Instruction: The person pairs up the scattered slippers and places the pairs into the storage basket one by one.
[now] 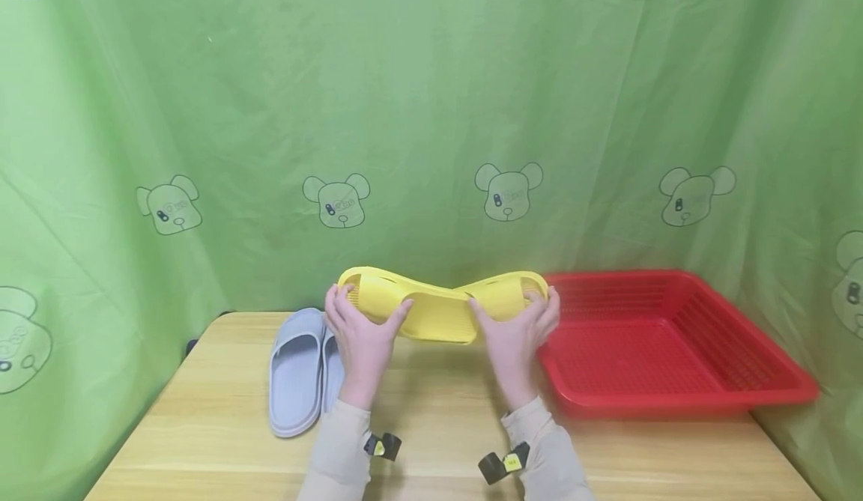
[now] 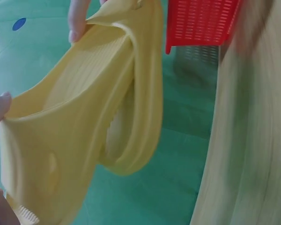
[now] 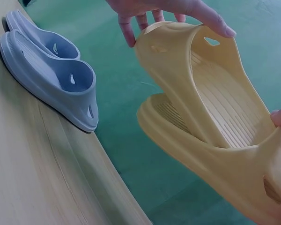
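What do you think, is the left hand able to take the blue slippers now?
Probably not immediately: the left hand is busy holding the yellow slippers together with the right hand. However, the blue slippers rest on the table nearby, and nothing seems to block the way.

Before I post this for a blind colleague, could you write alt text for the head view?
A person's left hand and right hand hold two overlapping yellow slippers, toes outward, above a wooden table. A pair of blue-gray slippers sits at left, a red basket at right, a green cartoon-print cloth behind.
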`<state>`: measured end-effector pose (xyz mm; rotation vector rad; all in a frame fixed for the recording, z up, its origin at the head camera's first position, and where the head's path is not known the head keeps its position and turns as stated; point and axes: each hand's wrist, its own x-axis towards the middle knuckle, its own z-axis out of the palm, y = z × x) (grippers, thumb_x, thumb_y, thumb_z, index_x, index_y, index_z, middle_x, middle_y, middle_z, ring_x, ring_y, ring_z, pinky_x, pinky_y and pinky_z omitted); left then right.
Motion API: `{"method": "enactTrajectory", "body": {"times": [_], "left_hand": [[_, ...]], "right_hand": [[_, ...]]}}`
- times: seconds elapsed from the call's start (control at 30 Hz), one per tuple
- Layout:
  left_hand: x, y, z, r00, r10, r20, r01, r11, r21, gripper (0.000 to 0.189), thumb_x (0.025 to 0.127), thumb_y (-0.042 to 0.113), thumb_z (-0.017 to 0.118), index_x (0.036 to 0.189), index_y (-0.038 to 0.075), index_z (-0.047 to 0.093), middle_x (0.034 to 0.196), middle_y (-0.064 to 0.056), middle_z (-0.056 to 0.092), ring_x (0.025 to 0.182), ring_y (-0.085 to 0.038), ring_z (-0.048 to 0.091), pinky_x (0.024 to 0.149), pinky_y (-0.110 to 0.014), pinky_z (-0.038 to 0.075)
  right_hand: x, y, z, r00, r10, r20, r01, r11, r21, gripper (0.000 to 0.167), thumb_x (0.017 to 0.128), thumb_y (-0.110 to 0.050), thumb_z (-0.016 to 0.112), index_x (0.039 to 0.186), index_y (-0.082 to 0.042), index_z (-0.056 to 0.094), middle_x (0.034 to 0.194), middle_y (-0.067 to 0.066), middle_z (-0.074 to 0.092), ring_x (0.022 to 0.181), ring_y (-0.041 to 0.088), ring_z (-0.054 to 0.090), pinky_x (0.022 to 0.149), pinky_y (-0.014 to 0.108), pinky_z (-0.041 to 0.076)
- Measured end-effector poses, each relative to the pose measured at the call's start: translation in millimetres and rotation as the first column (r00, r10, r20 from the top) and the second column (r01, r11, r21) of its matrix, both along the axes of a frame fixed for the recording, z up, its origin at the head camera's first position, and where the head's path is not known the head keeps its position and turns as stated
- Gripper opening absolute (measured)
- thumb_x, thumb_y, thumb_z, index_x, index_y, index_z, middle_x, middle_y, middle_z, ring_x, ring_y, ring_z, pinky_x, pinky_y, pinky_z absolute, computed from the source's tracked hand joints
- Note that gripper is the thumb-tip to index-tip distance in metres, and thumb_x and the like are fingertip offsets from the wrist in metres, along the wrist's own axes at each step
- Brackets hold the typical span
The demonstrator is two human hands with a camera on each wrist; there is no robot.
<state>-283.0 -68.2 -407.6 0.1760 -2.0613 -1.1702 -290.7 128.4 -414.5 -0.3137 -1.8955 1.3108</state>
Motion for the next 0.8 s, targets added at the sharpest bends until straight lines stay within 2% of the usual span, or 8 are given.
{"method": "enactTrajectory", "body": {"times": [0.13,0.27,0.33,0.57,0.8], "left_hand": [[2.7,-4.0,4.8,0.992,-0.069,0.105,0.067,0.998,0.020,0.118,0.061,0.071,0.078,0.151,0.017,0.024,0.153,-0.015,0.021,0.136,-0.035,0.028,0.108,-0.056,0.039],[4.2,-8.3,7.8,0.969,-0.144,0.199,0.138,0.989,0.045,0.125,0.061,0.075,0.075,0.156,0.028,0.011,0.160,-0.013,0.012,0.144,-0.037,0.019,0.110,-0.063,0.034],[4.6,-9.9,8.9,0.957,-0.172,0.233,0.163,0.985,0.058,0.128,0.060,0.077,0.074,0.157,0.029,0.005,0.161,-0.013,0.009,0.147,-0.038,0.015,0.111,-0.065,0.031],[5.3,-10.6,10.4,0.925,-0.210,0.318,0.189,0.977,0.096,0.136,0.059,0.080,0.071,0.158,0.022,-0.002,0.160,-0.019,0.009,0.147,-0.040,0.014,0.113,-0.064,0.028],[5.5,-8.9,10.6,0.918,-0.211,0.336,0.189,0.977,0.099,0.136,0.060,0.076,0.074,0.158,0.015,0.002,0.157,-0.024,0.013,0.144,-0.043,0.017,0.114,-0.063,0.029]], "right_hand": [[-0.3,0.5,-0.5,0.999,-0.021,-0.024,0.021,1.000,0.006,0.091,0.055,-0.040,0.094,0.124,-0.007,0.044,0.157,0.010,0.015,0.142,0.030,0.017,0.116,0.053,0.020],[-0.7,0.2,-1.2,0.995,-0.040,-0.094,0.040,0.999,0.003,0.089,0.055,-0.036,0.095,0.122,-0.007,0.044,0.157,0.008,0.016,0.143,0.026,0.015,0.117,0.051,0.018],[-0.9,-0.2,-1.7,0.989,-0.051,-0.136,0.051,0.999,-0.003,0.087,0.055,-0.034,0.095,0.121,-0.007,0.045,0.157,0.006,0.016,0.144,0.024,0.015,0.117,0.051,0.018],[-0.8,-0.2,-2.2,0.966,-0.100,-0.238,0.097,0.995,-0.025,0.084,0.056,-0.033,0.095,0.118,-0.006,0.045,0.156,0.003,0.019,0.144,0.019,0.014,0.117,0.048,0.016],[-0.1,-0.3,-1.1,0.960,-0.107,-0.259,0.095,0.994,-0.056,0.084,0.056,-0.036,0.094,0.118,-0.005,0.046,0.156,-0.002,0.019,0.143,0.015,0.014,0.118,0.045,0.016]]}}
